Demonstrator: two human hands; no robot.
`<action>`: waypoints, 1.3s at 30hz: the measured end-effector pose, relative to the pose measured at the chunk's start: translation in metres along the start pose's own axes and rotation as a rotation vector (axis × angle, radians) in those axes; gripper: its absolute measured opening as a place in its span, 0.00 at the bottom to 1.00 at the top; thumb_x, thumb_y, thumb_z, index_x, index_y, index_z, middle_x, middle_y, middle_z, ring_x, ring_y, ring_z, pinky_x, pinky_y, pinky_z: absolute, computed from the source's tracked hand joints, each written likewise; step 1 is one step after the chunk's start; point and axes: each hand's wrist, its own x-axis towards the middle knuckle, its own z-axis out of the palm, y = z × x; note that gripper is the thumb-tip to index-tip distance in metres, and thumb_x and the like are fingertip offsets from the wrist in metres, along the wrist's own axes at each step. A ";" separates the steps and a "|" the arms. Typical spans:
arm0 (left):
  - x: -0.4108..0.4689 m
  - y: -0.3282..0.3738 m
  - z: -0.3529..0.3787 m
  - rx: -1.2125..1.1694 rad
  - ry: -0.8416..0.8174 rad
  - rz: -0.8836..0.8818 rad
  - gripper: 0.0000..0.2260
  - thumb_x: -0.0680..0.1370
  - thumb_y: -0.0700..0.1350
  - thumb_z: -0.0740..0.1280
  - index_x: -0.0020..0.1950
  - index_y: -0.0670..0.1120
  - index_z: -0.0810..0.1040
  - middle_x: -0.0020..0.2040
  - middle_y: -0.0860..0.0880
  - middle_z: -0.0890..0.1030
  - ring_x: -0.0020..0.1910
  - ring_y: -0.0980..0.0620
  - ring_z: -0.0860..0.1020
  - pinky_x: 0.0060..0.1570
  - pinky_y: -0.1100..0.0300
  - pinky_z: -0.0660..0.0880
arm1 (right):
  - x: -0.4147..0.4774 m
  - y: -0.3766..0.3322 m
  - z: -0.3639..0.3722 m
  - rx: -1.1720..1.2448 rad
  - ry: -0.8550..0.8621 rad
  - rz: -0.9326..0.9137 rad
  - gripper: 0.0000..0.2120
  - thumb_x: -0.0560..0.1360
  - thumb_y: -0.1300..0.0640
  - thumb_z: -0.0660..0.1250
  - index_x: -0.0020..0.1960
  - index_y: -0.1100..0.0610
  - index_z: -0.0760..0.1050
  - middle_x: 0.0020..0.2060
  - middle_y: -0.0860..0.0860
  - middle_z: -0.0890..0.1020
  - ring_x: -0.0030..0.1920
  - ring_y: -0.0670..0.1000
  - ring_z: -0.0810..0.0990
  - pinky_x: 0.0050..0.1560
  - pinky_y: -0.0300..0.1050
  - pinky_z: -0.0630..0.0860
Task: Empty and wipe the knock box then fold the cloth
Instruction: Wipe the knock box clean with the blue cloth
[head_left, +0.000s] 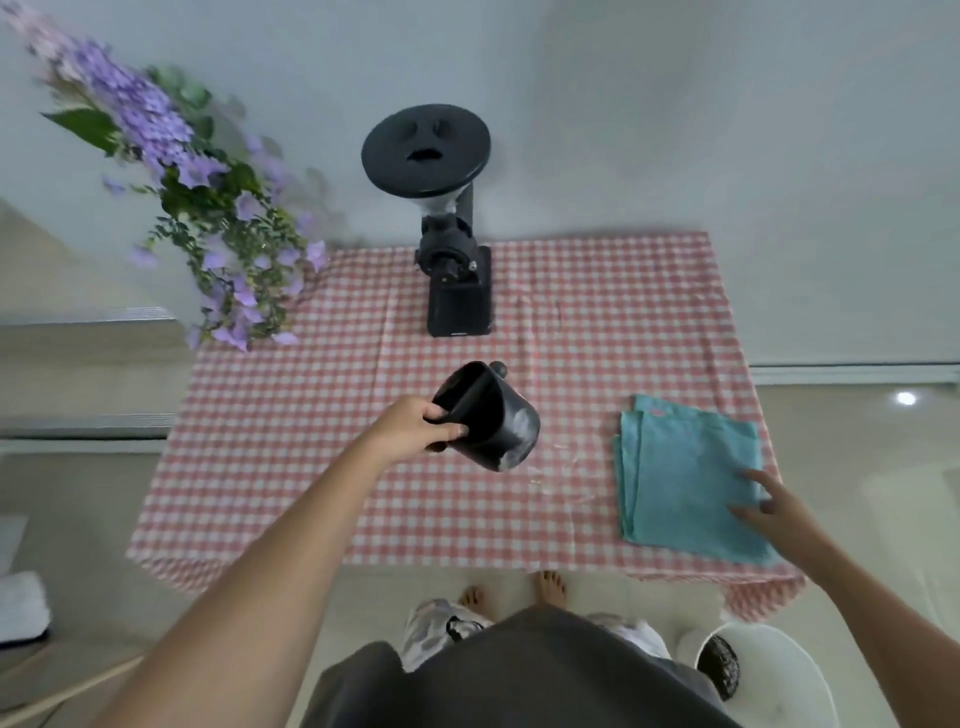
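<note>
Above the middle of the checked tablecloth (322, 467), my left hand (410, 431) grips the one black knock box (488, 415) by its rim, tilted with its mouth facing far-left. My right hand (774, 512) rests with fingers spread on the near-right corner of the single folded teal cloth (685, 467), which lies near the table's right edge. One grinder (457, 291) stands far-centre, with bare cloth all around the box; its small lettering is unreadable.
</note>
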 end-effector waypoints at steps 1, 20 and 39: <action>-0.001 0.002 0.000 -0.007 0.006 -0.008 0.05 0.80 0.46 0.76 0.51 0.45 0.87 0.44 0.49 0.88 0.42 0.54 0.86 0.51 0.55 0.82 | 0.000 -0.004 -0.002 0.010 -0.020 -0.003 0.23 0.75 0.65 0.73 0.58 0.39 0.74 0.49 0.72 0.80 0.40 0.62 0.81 0.44 0.61 0.81; -0.018 -0.001 -0.030 -0.415 0.016 -0.052 0.10 0.79 0.47 0.76 0.54 0.42 0.88 0.48 0.44 0.90 0.49 0.48 0.88 0.60 0.55 0.83 | -0.150 -0.285 0.071 0.110 -0.150 -0.745 0.15 0.75 0.55 0.74 0.60 0.44 0.79 0.49 0.48 0.85 0.45 0.46 0.85 0.44 0.39 0.84; -0.057 -0.021 -0.077 -0.819 -0.141 -0.051 0.12 0.82 0.43 0.73 0.59 0.36 0.85 0.52 0.40 0.88 0.46 0.49 0.88 0.52 0.56 0.87 | -0.154 -0.339 0.149 0.162 -0.241 -0.828 0.28 0.77 0.46 0.70 0.74 0.37 0.67 0.72 0.41 0.64 0.70 0.48 0.69 0.64 0.49 0.78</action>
